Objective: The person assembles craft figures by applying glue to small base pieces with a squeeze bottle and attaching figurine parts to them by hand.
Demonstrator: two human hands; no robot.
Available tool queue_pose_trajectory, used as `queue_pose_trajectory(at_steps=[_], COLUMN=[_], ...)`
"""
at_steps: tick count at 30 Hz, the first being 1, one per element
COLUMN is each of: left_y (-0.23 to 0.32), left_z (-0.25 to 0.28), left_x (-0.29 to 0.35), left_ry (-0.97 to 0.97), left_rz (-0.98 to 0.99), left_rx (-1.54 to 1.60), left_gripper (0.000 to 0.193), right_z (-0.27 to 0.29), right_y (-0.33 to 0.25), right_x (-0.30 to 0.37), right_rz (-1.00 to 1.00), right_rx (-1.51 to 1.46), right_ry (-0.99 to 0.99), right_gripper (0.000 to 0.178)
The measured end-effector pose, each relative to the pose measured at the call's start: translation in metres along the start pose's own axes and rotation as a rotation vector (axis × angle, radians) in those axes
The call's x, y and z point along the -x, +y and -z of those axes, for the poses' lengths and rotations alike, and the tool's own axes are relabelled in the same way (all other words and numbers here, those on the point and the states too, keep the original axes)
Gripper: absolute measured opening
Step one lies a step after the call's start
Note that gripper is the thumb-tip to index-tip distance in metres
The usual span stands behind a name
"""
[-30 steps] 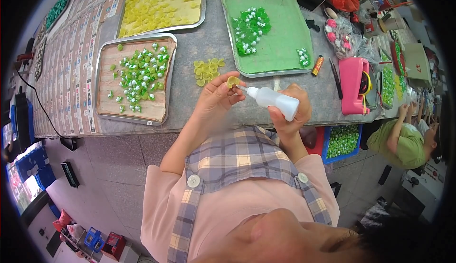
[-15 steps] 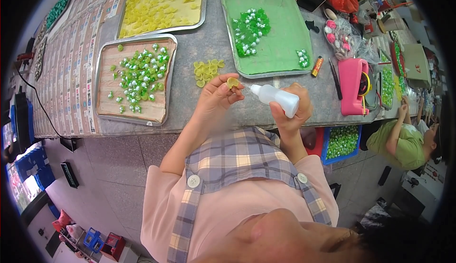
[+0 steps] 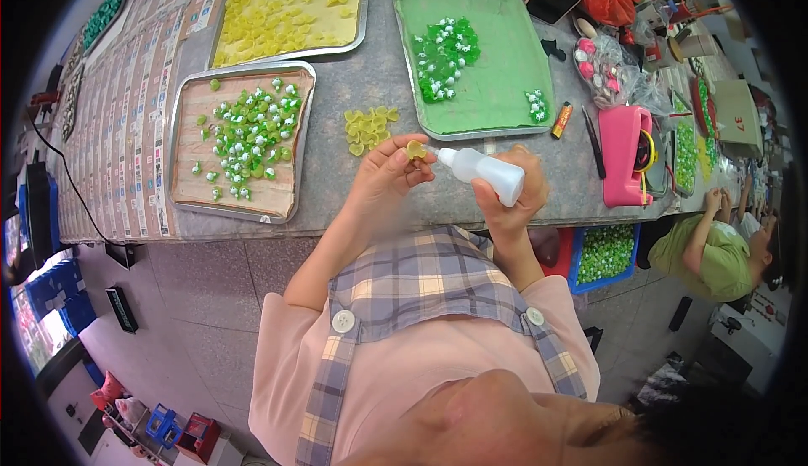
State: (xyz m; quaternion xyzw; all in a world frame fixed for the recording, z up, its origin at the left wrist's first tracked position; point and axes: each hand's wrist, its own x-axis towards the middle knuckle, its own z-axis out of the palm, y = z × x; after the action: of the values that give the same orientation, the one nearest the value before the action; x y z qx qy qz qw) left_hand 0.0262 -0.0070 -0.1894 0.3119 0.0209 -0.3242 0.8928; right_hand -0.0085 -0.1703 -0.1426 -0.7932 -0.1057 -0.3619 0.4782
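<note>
Open grey tabletop (image 3: 570,176) between right hand (image 3: 530,187) and black stick (image 3: 595,142), pink dispenser (image 3: 620,170) beyond it, green tray (image 3: 509,54) blocking ahead.

Left grip (image 3: 385,176) pinching a small translucent yellow cupped piece (image 3: 416,150), and right grip (image 3: 523,207) points a translucent white plastic squeeze bottle (image 3: 482,172) at it from the right!

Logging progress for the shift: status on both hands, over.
Left hand pinching yellow cup-shaped piece; right hand gripping white squeeze bottle. Nozzle aimed at piece. Green tray beyond, not between them.
</note>
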Motion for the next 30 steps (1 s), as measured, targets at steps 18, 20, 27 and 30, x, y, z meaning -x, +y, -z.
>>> queue_pose_trajectory(at_steps=[18,20,27,30], left_y=[0.000,0.000,-0.003,-0.003], left_z=[-0.001,-0.001,0.008,0.012], left_x=[-0.001,-0.001,-0.006,-0.007], left_ry=[0.017,0.029,0.087,0.064], left_rz=[-0.036,-0.028,-0.028,-0.056], left_rx=[-0.026,-0.029,-0.016,0.038], left_gripper=[0.041,0.041,0.038,0.034], right_z=[0.001,0.006,0.037,0.060], right_y=[0.000,0.002,0.030,0.062], right_x=[0.002,0.005,-0.007,0.001], right_rz=[-0.041,-0.060,-0.484,-0.620], right_rx=[0.032,-0.026,-0.442,-0.326], right_ry=[-0.040,0.035,0.354,0.376], right_gripper=[0.028,0.030,0.022,0.025])
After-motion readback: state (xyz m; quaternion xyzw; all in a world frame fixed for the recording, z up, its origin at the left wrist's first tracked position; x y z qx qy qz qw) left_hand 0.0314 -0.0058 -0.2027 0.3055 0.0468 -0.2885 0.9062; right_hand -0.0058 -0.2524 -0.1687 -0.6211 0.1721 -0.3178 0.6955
